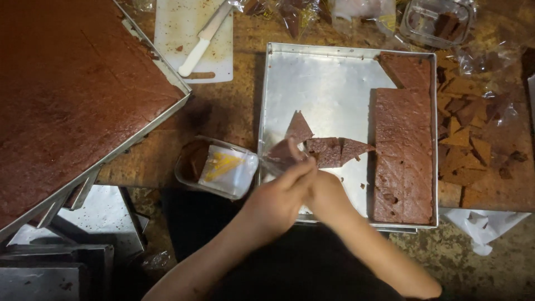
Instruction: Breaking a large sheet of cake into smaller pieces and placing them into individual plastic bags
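While both hands meet over the near edge of a metal tray (334, 72), the left hand (276, 203) pinches a clear wrapper (273, 164) round a triangular cake piece (285, 149); the right hand (326, 195) lies mostly hidden, its grip unclear. Cut triangles (329, 150) lie just beyond, with a brown slab (402, 150) along the tray's right side and a plastic tub (217, 167) to the left.

Reddish-brown cake slab (402, 156) in silver tray (329, 83); white cutting board (173, 39).

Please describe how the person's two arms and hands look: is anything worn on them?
The left hand and right hand are both bare: no gloves, rings, watch or bracelet show. Both forearms are uncovered as far as the picture shows, with no sleeve visible. Dark clothing covers the body below them.
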